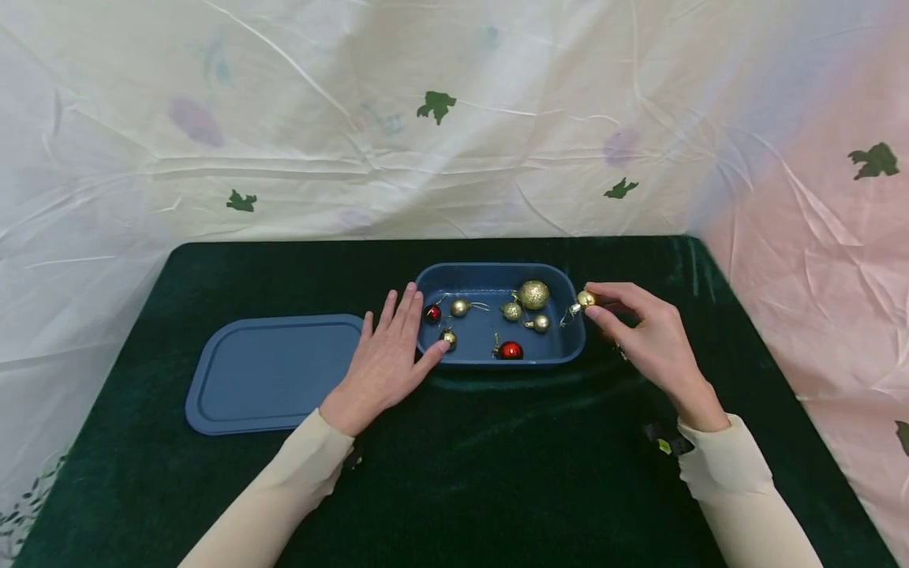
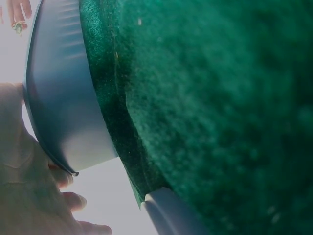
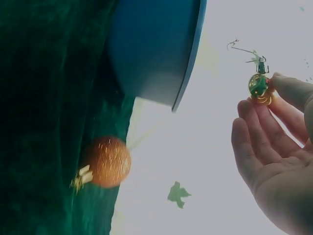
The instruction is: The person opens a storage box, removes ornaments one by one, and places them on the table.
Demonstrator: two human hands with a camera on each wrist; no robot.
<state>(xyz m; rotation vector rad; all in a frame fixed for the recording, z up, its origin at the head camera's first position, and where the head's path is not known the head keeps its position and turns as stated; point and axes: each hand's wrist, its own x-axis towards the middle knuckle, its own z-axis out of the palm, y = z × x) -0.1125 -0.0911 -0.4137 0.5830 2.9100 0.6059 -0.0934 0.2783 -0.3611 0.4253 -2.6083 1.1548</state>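
Between the thumb and fingertips of my right hand [image 1: 652,338] is a small shiny gold bauble [image 1: 586,299], held just off the right rim of a blue box [image 1: 490,364]. Its cap and hanging string point toward the box. My left hand [image 1: 383,361] rests with straight fingers along the box's left rim, its thumb over the front edge. Inside lie several ornaments: a large glittery gold ball [image 1: 533,294], smaller gold ones, a red bauble [image 1: 510,350] near the front and a dark red one [image 1: 433,314] at the left.
A blue lid [image 1: 277,375] lies flat to the left, partly under my left hand. In the right wrist view, a glittery orange-gold ball [image 3: 108,162] sits on the green cloth [image 1: 511,473] beside the box, mostly hidden by my right hand in the head view. Pale draped fabric [image 1: 497,181] rises behind the table.
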